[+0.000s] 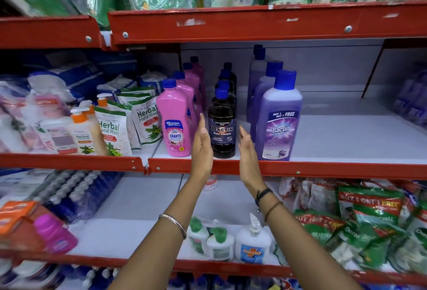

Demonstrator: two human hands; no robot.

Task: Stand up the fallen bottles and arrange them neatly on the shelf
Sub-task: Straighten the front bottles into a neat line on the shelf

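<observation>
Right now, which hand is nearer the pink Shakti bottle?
Left. The left hand is open just beside the pink Shakti bottle, between it and the black Bactin bottle. The right hand is open on the black bottle's far side.

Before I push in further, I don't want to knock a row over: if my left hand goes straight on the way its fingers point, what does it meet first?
Probably nothing at once: the left hand points into the gap between the pink Shakti bottle and the black Bactin bottle. Depth is unclear; it may brush the pink row.
</observation>
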